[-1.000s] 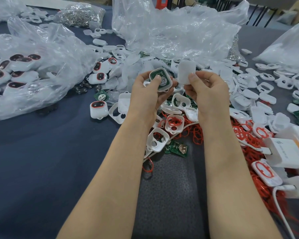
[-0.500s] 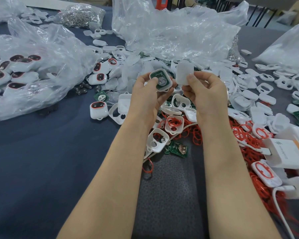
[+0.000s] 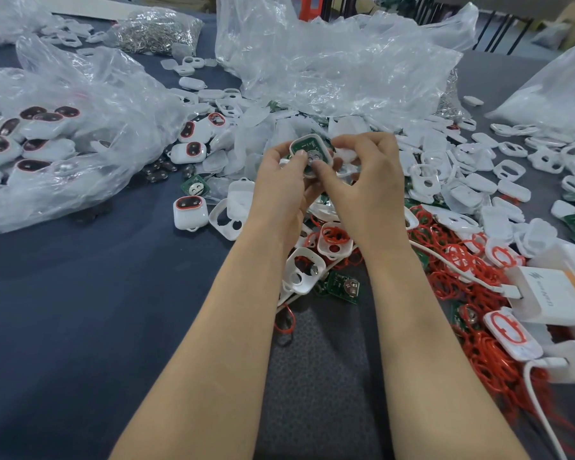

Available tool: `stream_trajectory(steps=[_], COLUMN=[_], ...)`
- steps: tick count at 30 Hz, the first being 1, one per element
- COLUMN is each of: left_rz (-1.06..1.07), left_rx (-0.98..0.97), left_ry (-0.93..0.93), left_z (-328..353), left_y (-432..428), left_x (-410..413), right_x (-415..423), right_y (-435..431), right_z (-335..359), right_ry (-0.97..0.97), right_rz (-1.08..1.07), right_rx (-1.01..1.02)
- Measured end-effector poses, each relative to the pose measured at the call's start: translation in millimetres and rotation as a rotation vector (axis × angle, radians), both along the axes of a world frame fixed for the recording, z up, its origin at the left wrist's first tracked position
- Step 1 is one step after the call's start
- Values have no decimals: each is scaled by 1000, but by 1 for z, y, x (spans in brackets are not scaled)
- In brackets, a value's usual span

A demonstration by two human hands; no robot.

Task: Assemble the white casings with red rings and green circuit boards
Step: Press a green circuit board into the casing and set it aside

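Lower frame: dark blue cloth point(image 3: 80, 327) and a grey mat point(image 3: 312, 376) covering the table.

Centre: left hand point(image 3: 279, 184) gripping a white casing point(image 3: 328, 154), fingers curled round its near edge, green circuit board point(image 3: 302, 146) lying inside. Right hand point(image 3: 369, 190) curled round the far edge, thumb pressing the board's metal disc. Anything else under the right fingers hidden.

Step in hand, by judgement: seating the board in the casing. Next, likely: even thumb pressure until flush, then a ring or cover.

Right of centre: heap of red rings point(image 3: 461, 270) and a white charger point(image 3: 551, 293).

Mid-left: finished unit point(image 3: 190, 210).

Upper frame: crumpled plastic bags point(image 3: 329, 68) among loose white shells point(image 3: 478, 180).

Top edge: dark metal legs point(image 3: 345, 8) and cardboard point(image 3: 574, 11), blurred.
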State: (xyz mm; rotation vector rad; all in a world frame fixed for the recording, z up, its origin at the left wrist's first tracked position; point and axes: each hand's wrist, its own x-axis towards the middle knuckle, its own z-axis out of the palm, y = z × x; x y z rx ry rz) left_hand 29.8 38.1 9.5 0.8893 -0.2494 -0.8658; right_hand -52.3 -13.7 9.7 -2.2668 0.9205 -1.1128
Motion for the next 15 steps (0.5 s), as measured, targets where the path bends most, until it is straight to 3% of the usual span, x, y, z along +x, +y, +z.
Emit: stream_trajectory(steps=[15], left_rz=[17], left_rx=[27], left_ry=[-46], left_z=[0], left_y=[0], left_x=[-1], right_x=[2], right_y=[-1], right_z=[-2], right_ry=[-2], right_rz=[-4], right_rx=[-49])
